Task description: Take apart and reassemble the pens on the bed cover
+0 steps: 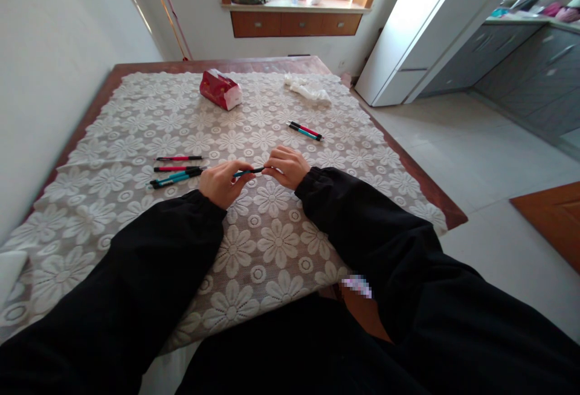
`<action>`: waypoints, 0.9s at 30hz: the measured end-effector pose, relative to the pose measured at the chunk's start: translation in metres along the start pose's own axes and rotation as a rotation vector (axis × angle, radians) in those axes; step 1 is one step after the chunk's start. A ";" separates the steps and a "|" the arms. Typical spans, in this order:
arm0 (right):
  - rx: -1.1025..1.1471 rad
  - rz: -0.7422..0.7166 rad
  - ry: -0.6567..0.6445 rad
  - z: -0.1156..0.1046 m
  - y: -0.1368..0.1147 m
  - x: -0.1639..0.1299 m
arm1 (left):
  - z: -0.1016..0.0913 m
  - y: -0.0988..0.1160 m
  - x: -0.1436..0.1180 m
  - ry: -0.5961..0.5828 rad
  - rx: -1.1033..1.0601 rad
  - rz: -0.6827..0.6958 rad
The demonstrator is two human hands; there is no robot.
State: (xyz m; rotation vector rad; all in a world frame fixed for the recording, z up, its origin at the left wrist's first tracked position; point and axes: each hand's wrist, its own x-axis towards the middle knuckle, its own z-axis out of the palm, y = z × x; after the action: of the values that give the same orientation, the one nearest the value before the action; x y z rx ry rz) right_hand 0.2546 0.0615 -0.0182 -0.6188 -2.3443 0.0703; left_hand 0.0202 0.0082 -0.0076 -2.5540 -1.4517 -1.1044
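Between my two hands, just above the tablecloth, is a blue pen point(244, 173) with a black end. My left hand point(223, 182) is closed round its blue barrel. The fingertips of my right hand point(286, 166) pinch the black end. Left of my left hand lie several pens: a red and black pen point(179, 158), another red pen point(174, 169) below it, and blue pens point(174, 179) partly crossing each other. Beyond my right hand, a red and black pen point(306, 128) and a blue and black pen point(306, 133) lie side by side.
A patterned lace tablecloth point(278, 242) covers the wooden table point(149, 69). Toward the far side stand a red tissue pack point(219, 89) and a crumpled clear plastic bag point(308, 89). A white wall point(67, 26) borders the left side; a white fridge point(408, 32) stands beyond the right corner.
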 end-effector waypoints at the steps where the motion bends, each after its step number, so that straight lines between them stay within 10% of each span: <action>1: 0.000 0.001 -0.002 0.000 0.000 0.000 | 0.000 0.000 0.000 0.004 0.000 -0.002; 27: 0.002 0.018 0.010 0.001 0.000 0.000 | 0.001 -0.002 -0.001 0.008 0.001 -0.002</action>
State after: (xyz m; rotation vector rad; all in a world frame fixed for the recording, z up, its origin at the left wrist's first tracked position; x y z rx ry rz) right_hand 0.2536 0.0613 -0.0186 -0.6378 -2.3293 0.0782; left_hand 0.0194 0.0088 -0.0097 -2.5449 -1.4531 -1.1133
